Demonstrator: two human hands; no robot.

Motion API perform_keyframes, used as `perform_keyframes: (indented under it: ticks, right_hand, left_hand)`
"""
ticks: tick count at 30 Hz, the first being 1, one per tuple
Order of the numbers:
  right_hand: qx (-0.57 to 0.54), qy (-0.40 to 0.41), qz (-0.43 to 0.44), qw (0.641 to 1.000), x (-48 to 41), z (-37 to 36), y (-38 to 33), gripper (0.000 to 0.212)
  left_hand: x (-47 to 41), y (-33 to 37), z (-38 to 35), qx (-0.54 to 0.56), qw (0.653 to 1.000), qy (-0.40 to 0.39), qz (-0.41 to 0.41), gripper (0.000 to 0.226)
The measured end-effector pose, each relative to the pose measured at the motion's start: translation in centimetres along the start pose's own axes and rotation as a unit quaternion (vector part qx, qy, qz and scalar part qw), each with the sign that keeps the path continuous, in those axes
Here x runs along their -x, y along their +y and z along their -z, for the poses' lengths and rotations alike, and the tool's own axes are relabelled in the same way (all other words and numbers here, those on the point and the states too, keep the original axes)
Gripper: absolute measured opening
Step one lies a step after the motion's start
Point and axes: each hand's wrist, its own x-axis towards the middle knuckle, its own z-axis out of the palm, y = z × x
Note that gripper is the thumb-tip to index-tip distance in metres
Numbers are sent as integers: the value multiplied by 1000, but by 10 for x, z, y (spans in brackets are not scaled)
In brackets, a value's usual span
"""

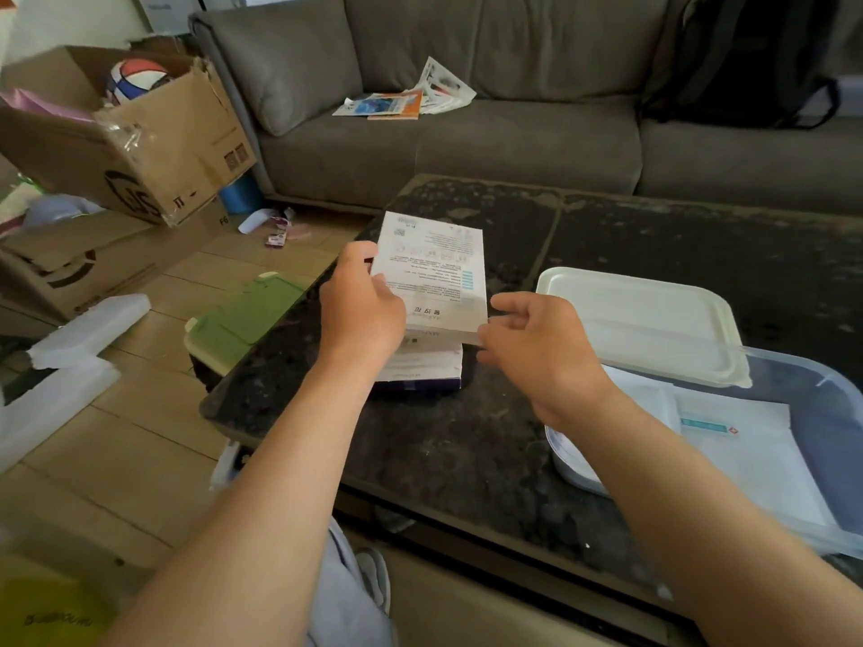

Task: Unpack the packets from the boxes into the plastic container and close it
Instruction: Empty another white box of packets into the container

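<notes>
One container (pixel 836 389) at right of table (pixel 467 459), some packets (pixel 747 450) inside; lid (pixel 644 319) off, resting on far rim. Two boxes left mid-table: top box (pixel 434 268) gripped by left hand (pixel 362 310), over lower box (pixel 420 366). At its near corner, right hand (pixel 537 347) half-curled; grip unclear.

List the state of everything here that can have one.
top box: looks closed, held above lower box.
lower box: flat on table.
plastic container: open, packets inside.
lid: off, resting on container's far rim.
left hand: grips top box.
right hand: at top box's near end, contact unclear.
</notes>
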Motion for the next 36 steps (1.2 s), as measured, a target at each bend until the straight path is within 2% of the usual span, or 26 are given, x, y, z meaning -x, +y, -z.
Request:
perform_keyframes:
  ticks: [4, 6, 7, 9, 13, 17, 18, 21, 23, 25, 27, 31, 36]
  right_hand:
    - [-124, 42, -54, 990, 4, 25, -11, 29]
    - [-151, 42, -66, 985, 9, 44, -14, 8]
    - [-164, 41, -70, 983, 11, 53, -15, 6]
    - [-192, 57, -76, 977, 17, 69, -15, 8]
    - [-221, 96, -93, 966, 27, 98, -10, 29]
    - [-221, 118, -99, 963, 36, 133, 0, 20]
    - [-223, 119, -102, 962, 38, 142, 2, 18]
    - [-225, 102, -115, 962, 46, 166, 7, 20]
    - [-222, 71, -112, 966, 52, 177, 9, 22]
    - [-200, 42, -103, 974, 57, 183, 11, 23]
    - [-193, 35, -98, 976, 60, 186, 13, 23]
    - [-246, 60, -103, 962, 60, 189, 16, 18]
    - [-276, 64, -104, 953, 59, 184, 18, 23]
  left_hand:
    - [10, 17, -13, 101, 995, -3, 11, 37]
    - [19, 26, -25, 137, 990, -22, 1, 37]
    - [25, 31, -32, 154, 988, -31, -4, 36]
    - [37, 41, -46, 191, 980, -47, -8, 33]
    - [57, 57, -75, 267, 959, -97, 14, 33]
    - [72, 73, -88, 367, 909, -172, 95, 50]
    - [75, 76, -89, 387, 894, -195, 115, 47]
    - [82, 83, -94, 416, 853, -278, 148, 19]
    - [88, 86, -99, 431, 824, -331, 159, 20]
    - [93, 87, -103, 432, 810, -363, 156, 24]
    - [97, 88, -108, 440, 802, -374, 153, 28]
    - [98, 89, -115, 461, 784, -379, 171, 31]
    - [99, 86, -117, 477, 783, -365, 161, 36]
